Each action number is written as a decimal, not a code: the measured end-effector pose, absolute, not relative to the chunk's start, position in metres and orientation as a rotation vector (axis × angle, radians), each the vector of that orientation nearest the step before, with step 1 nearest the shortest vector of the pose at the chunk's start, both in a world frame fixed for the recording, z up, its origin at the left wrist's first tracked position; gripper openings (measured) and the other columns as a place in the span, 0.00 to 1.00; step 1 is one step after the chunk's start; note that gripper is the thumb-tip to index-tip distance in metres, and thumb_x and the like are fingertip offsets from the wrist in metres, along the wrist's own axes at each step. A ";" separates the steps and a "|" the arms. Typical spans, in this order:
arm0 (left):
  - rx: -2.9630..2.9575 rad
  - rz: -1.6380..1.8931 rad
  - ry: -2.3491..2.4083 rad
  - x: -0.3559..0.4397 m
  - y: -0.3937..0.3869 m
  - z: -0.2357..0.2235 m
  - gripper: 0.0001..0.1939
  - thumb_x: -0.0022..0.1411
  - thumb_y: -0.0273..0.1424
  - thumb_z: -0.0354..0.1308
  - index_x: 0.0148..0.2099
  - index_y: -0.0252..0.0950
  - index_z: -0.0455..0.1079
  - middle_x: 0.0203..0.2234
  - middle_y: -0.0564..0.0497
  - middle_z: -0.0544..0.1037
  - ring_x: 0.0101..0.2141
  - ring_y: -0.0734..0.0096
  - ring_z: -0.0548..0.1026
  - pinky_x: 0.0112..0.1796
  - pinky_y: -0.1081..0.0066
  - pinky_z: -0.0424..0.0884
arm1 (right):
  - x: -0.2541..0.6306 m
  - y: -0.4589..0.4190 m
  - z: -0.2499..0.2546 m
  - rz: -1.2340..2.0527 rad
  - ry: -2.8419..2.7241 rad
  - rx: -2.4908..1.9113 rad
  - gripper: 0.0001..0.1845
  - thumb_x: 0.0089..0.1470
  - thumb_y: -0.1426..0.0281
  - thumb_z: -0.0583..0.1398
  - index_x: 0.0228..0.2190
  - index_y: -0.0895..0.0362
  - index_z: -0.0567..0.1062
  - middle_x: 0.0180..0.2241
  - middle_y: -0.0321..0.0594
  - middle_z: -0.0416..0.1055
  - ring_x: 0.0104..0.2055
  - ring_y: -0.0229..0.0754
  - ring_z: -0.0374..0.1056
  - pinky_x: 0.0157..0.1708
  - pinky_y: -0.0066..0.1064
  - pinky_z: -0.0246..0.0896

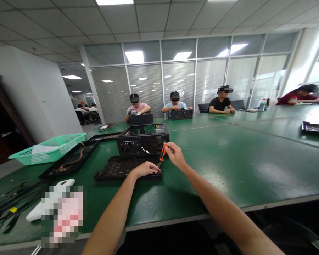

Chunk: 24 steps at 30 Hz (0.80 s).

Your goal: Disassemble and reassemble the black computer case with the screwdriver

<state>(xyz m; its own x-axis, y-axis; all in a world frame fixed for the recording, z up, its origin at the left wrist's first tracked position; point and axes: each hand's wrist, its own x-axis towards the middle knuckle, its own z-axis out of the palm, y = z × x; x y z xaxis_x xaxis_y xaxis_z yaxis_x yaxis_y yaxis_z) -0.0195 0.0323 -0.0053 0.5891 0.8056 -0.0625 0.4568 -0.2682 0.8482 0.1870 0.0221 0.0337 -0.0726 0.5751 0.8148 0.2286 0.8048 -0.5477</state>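
My right hand pinches the orange handle of a small screwdriver, held upright over the right end of a flat black perforated panel on the green table. My left hand rests curled on that panel's right edge, its fingertips at the screwdriver's tip. Just behind the panel stands a black mesh computer case.
A green plastic basket and a second black panel with cables lie to the left. Black cables and a white object sit near the front left edge. Several people sit at the far side with similar black cases. Another black panel lies far right.
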 end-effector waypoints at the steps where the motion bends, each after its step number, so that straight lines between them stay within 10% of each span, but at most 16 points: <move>1: 1.913 0.487 1.022 -0.019 0.032 -0.005 0.18 0.46 0.34 0.63 0.41 0.32 0.75 0.36 0.47 0.78 0.35 0.69 0.72 0.40 0.71 0.65 | 0.186 0.022 0.033 0.341 -1.662 -0.639 0.16 0.56 0.62 0.52 0.41 0.57 0.71 0.34 0.40 0.67 0.24 0.33 0.57 0.24 0.26 0.56; 24: 1.855 0.531 1.001 -0.020 0.032 -0.008 0.17 0.45 0.33 0.63 0.39 0.32 0.75 0.33 0.47 0.78 0.31 0.72 0.71 0.36 0.73 0.65 | 0.180 0.020 0.033 0.390 -1.665 -0.672 0.15 0.57 0.61 0.51 0.41 0.57 0.68 0.29 0.37 0.66 0.23 0.34 0.59 0.24 0.27 0.57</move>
<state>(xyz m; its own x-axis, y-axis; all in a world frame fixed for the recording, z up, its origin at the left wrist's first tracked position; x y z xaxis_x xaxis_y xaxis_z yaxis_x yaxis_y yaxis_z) -0.0201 0.0325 -0.0077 0.5739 0.8172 -0.0531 0.4148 -0.2342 0.8792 0.1798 0.0200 0.0327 -0.0947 0.6239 0.7757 0.2141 0.7737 -0.5962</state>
